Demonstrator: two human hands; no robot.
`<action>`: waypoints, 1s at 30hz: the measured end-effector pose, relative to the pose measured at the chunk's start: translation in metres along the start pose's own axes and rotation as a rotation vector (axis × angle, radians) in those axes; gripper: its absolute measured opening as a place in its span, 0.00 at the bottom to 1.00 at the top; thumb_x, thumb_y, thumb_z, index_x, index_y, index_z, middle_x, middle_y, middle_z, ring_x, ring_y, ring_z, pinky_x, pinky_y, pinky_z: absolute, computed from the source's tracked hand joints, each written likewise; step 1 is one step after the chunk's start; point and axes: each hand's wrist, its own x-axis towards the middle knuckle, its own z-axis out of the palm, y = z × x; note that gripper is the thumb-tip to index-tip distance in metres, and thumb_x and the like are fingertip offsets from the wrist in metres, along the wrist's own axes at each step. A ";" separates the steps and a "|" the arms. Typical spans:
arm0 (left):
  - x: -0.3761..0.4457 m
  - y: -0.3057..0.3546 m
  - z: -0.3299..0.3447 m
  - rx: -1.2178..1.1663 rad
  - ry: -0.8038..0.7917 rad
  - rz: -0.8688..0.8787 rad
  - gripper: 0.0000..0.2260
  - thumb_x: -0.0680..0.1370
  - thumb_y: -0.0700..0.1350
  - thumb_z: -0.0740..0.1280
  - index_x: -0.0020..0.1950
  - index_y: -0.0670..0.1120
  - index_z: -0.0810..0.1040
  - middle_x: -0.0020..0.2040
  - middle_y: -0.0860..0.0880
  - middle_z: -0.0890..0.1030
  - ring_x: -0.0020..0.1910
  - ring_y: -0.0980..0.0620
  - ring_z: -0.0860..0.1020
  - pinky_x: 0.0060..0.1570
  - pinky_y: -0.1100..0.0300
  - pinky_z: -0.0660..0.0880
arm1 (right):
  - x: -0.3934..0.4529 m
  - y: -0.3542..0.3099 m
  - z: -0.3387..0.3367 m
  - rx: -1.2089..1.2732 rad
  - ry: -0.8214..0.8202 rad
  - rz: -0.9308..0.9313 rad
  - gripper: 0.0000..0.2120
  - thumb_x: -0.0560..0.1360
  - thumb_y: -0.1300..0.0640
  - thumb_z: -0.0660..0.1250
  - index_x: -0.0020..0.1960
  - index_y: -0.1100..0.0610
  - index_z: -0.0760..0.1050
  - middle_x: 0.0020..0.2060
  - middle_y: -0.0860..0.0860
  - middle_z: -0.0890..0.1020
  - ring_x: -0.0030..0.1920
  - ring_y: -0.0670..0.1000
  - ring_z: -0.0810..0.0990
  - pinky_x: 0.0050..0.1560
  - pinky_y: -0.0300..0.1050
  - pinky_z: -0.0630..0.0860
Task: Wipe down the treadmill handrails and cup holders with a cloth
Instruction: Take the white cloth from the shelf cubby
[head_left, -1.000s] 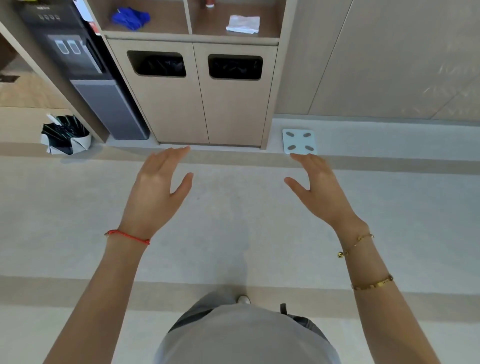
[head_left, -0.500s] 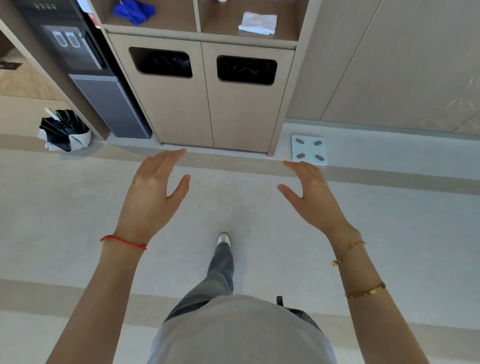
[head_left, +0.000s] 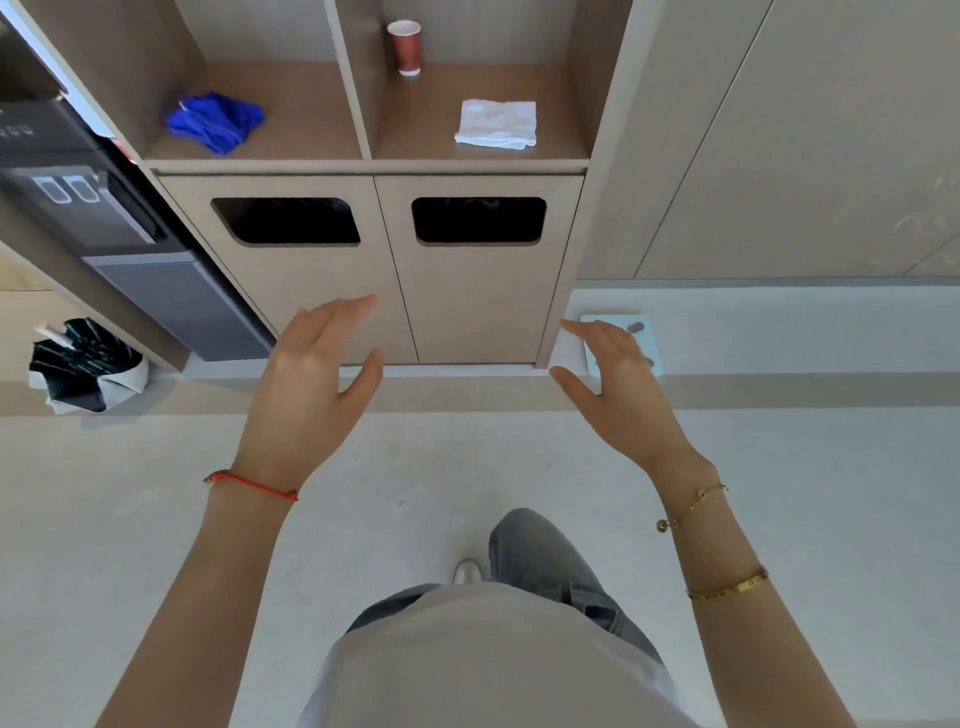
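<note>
A wide pale floor (head_left: 156, 519) fills the middle and bottom of the picture, with open room on both sides of the person; a darker strip runs across it just under the cabinet (head_left: 395, 291), which stands in the upper middle; a plain wall panel (head_left: 779, 156) fills the upper right.

The left hand (head_left: 306, 384) is held out in the middle, fingers straight and spread wide, holding nothing and touching nothing; a red string is round its wrist; the right hand (head_left: 618, 384) is held out to the right of it, fingers loose and a little bent, also holding nothing; two gold bands are on that arm.

The cabinet has two open shelves on top; the left shelf holds a blue cloth (head_left: 215, 122) in a heap; the right shelf holds a folded white cloth (head_left: 496, 124) near its front and a red paper cup (head_left: 405, 47) standing at the back; both cloths are well apart from the hands.

Under the shelves are two doors, each with a dark hole; black bags show inside; a dark water machine (head_left: 104, 223) stands at the left edge; a small bin (head_left: 85, 369) with a black bag sits on the floor at the far left; a pale blue scale (head_left: 623, 343) lies on the floor, partly behind the right hand.
</note>
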 end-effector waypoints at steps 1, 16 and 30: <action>0.013 -0.004 0.004 -0.007 -0.006 0.003 0.21 0.80 0.42 0.66 0.72 0.43 0.71 0.66 0.42 0.76 0.66 0.42 0.73 0.68 0.42 0.69 | 0.011 0.003 0.001 -0.001 -0.003 0.009 0.24 0.79 0.51 0.66 0.73 0.54 0.67 0.68 0.52 0.72 0.70 0.53 0.67 0.68 0.43 0.62; 0.231 -0.043 0.076 0.004 0.042 0.004 0.21 0.79 0.43 0.67 0.72 0.43 0.71 0.64 0.42 0.77 0.65 0.44 0.74 0.72 0.53 0.66 | 0.237 0.067 -0.016 0.031 0.010 -0.017 0.23 0.79 0.52 0.65 0.72 0.55 0.67 0.67 0.52 0.73 0.69 0.50 0.67 0.69 0.47 0.68; 0.360 -0.071 0.114 0.022 0.056 -0.103 0.21 0.79 0.43 0.67 0.71 0.42 0.72 0.64 0.41 0.78 0.64 0.42 0.75 0.64 0.47 0.74 | 0.404 0.093 -0.017 -0.001 -0.063 -0.102 0.22 0.79 0.53 0.66 0.71 0.56 0.69 0.64 0.53 0.75 0.67 0.53 0.69 0.67 0.45 0.66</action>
